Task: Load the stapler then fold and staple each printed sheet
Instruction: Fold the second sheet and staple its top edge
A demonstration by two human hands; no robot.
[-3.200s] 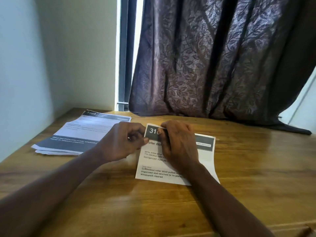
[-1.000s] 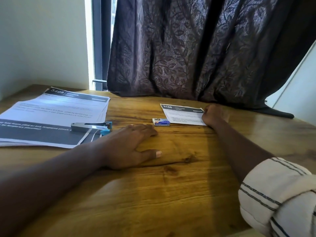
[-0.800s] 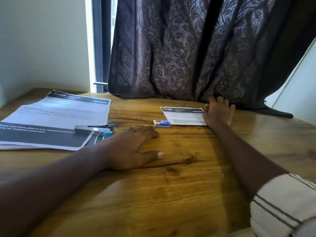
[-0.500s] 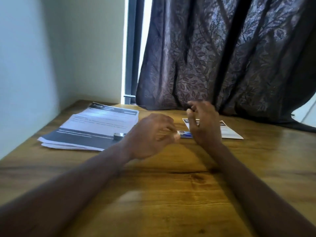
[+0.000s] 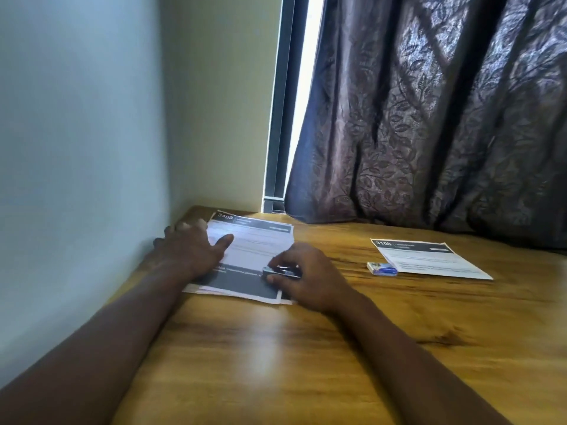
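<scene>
My right hand (image 5: 310, 277) covers most of the stapler (image 5: 280, 272), fingers curled around it on the paper stack (image 5: 254, 240). My left hand (image 5: 190, 250) lies flat and open on the stack's left side

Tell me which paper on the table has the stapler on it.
The stack headed 3409 by the wall: the stapler lies on its dark band under the right hand. The folded sheet headed 3108 has nothing on it.

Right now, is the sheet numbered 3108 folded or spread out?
Folded, it appears: the sheet numbered 3108 lies flat beside the staple box, noticeably smaller than the sheets in the stack. No crease is visible.
</scene>
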